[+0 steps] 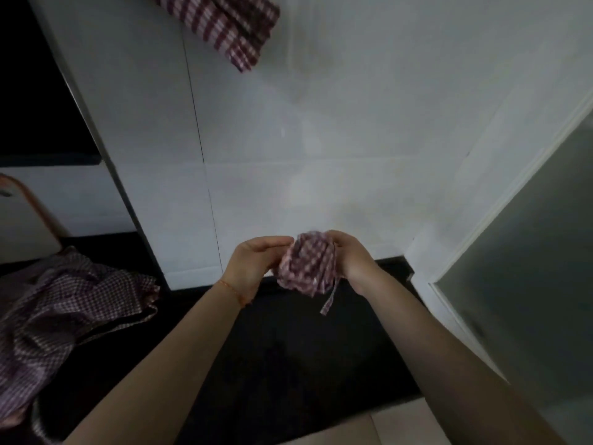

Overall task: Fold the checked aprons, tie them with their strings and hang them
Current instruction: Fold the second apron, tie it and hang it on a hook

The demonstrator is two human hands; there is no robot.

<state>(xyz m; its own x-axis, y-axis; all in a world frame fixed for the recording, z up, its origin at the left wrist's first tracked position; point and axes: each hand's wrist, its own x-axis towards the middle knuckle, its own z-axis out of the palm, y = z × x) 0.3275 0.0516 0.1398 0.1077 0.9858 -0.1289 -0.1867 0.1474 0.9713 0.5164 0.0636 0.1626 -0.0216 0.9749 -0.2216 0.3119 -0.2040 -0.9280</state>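
— What do we have in our hands?

— One checked apron bundle (307, 263), rolled up small. Our right hand (348, 258) is closed around its right side, fingers curled over the top. Our left hand (253, 263) presses against its left side, fingers stretched toward the top of the roll and touching it. We hold it in the air in front of the white tiled wall (353, 139).

— Any strings loose?

— One string end (330, 298) hangs down from the bundle's lower right corner. The picture is too blurred to tell whether a knot is made.

— Anything on our wrists?

— One thin orange thread bracelet (236, 292), on the left wrist.

— How many aprons do we count in all?

— Three. The one we hold; a second checked apron (224, 27) hanging on the wall, high above our hands; and a third apron (57, 322), unfolded and crumpled, lying on the dark surface (288, 364) to our lower left.

— And on the right?

— One frosted glass panel (529, 252) in a white frame, beside the wall.
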